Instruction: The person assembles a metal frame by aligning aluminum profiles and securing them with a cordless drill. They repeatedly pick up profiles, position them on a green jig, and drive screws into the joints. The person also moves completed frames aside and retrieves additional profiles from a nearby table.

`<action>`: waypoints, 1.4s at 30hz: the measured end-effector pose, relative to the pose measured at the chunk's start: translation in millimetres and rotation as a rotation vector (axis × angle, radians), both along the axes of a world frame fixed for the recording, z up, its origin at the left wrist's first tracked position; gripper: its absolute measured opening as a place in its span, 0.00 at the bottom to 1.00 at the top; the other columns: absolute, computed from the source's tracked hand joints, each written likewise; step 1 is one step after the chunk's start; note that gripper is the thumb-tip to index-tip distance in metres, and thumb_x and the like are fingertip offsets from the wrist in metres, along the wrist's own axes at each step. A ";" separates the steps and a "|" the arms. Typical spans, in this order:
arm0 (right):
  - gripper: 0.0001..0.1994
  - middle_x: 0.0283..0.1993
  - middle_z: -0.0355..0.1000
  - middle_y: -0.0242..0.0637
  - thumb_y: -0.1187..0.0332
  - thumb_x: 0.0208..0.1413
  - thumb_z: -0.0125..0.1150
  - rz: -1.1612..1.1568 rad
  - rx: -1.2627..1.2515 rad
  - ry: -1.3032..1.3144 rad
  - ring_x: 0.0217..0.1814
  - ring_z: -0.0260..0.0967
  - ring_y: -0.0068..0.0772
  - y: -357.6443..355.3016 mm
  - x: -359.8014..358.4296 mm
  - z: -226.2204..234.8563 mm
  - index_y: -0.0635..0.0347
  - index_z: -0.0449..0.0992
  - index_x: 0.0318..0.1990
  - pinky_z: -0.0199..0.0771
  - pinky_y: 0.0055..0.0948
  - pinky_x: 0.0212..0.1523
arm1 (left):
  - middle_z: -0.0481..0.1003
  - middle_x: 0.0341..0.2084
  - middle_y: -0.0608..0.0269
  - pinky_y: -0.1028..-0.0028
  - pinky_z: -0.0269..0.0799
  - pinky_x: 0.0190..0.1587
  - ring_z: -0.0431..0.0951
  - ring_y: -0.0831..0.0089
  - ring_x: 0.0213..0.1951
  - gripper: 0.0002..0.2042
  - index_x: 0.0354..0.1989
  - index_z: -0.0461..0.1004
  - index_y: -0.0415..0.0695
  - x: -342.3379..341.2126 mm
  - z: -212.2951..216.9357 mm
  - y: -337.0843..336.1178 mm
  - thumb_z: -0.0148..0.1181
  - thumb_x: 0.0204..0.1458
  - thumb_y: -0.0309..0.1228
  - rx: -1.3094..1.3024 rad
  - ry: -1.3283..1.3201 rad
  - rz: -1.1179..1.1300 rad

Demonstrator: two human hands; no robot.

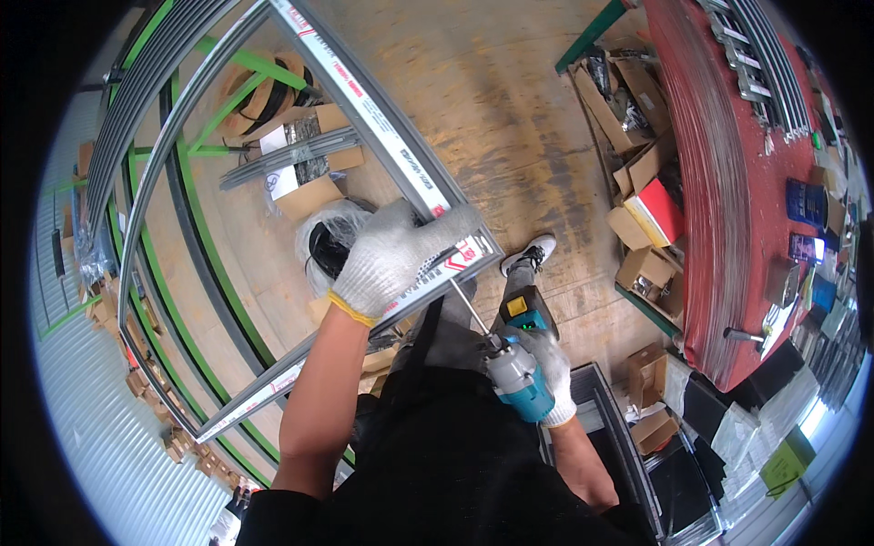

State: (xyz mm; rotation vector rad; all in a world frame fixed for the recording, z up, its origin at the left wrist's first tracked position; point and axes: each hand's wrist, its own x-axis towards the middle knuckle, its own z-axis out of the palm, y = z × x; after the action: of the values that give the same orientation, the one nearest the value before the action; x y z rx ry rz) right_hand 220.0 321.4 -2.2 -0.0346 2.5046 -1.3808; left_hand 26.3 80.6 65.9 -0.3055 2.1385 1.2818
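A grey metal window frame, covered with printed white film, lies on a green rack with one corner toward me. My left hand, in a white knit glove with a yellow cuff, is closed around the frame near that corner. My right hand, gloved too, grips a teal and grey cordless drill in front of my body. The drill's long thin bit points at the frame's near side, its tip at or very close to the edge. Part of the drill's handle is hidden by my right hand.
Green rack bars run under the frame at left. Below the frame are a bundle of grey strips and plastic wrap. At right stands a red-covered workbench, with open cardboard boxes beside it. Another dark frame is near my right forearm.
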 end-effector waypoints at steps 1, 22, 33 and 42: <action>0.32 0.49 0.80 0.47 0.59 0.36 0.84 -0.039 -0.023 0.065 0.53 0.78 0.53 -0.7 3.3 -1.5 0.59 0.82 0.52 0.79 0.44 0.55 | 0.85 0.34 0.48 0.67 0.77 0.45 0.86 0.65 0.38 0.31 0.47 0.83 0.33 -0.7 -0.4 0.7 0.66 0.58 0.56 -0.073 -0.005 -0.017; 0.11 0.28 0.76 0.46 0.67 0.54 0.65 -0.120 0.317 -0.173 0.31 0.76 0.42 53.5 -134.5 31.0 0.67 0.76 0.38 0.76 0.41 0.36 | 0.79 0.26 0.52 0.63 0.77 0.35 0.80 0.56 0.29 0.21 0.31 0.83 0.39 60.4 7.9 -54.6 0.77 0.37 0.46 -0.546 0.566 -0.297; 0.22 0.43 0.78 0.66 0.64 0.53 0.66 0.355 0.563 -0.346 0.51 0.76 0.69 -18.7 -191.9 60.7 0.73 0.74 0.49 0.78 0.54 0.52 | 0.76 0.23 0.52 0.59 0.76 0.33 0.79 0.56 0.28 0.23 0.25 0.82 0.39 77.2 6.7 -53.2 0.79 0.33 0.49 -0.493 0.512 -0.303; 0.10 0.27 0.75 0.37 0.70 0.50 0.68 0.175 0.210 -0.293 0.29 0.74 0.29 31.0 -198.6 48.2 0.66 0.77 0.38 0.75 0.35 0.32 | 0.74 0.23 0.55 0.68 0.70 0.31 0.73 0.68 0.25 0.05 0.30 0.78 0.36 114.9 32.6 -36.9 0.67 0.54 0.25 -0.152 0.408 0.530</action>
State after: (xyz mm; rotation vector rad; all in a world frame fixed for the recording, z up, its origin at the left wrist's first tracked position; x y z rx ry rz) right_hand 21.4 352.5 45.9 -0.0077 2.3231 -0.9722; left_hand 141.2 43.7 98.4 -0.7734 2.6175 1.5759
